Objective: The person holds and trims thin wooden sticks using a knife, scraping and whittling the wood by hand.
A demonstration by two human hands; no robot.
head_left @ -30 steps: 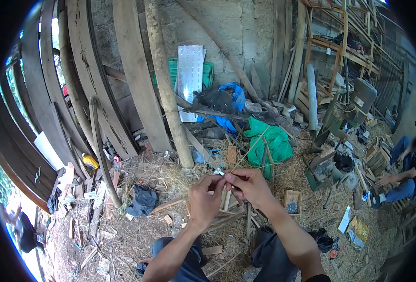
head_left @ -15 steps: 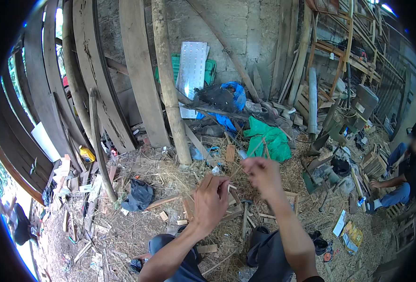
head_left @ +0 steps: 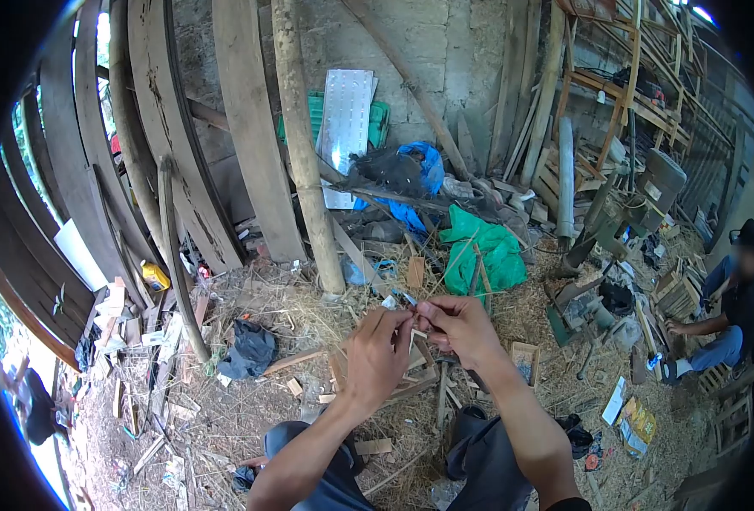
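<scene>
My left hand [head_left: 379, 353] and my right hand [head_left: 460, 328] meet at the centre, fingertips pinched close together. A small pale, thin object [head_left: 409, 299] sticks up from between the fingertips, held in my right hand. What my left fingers pinch is too small to make out. Below and behind the hands lie wood pieces on the straw-covered ground, partly hidden by them. A green plastic bag [head_left: 483, 255] lies beyond my right hand.
An upright pole [head_left: 305, 153] stands ahead. A small wooden box [head_left: 524, 362] sits right of my right hand, and a black bag [head_left: 249, 350] lies left. Another person [head_left: 739, 298] sits at the far right; a machine [head_left: 603, 230] stands nearer.
My hands were together, then my right hand moved apart to the right, blurred, while my left hand held a small pale piece. Now my right hand is back against the left fingertips.
</scene>
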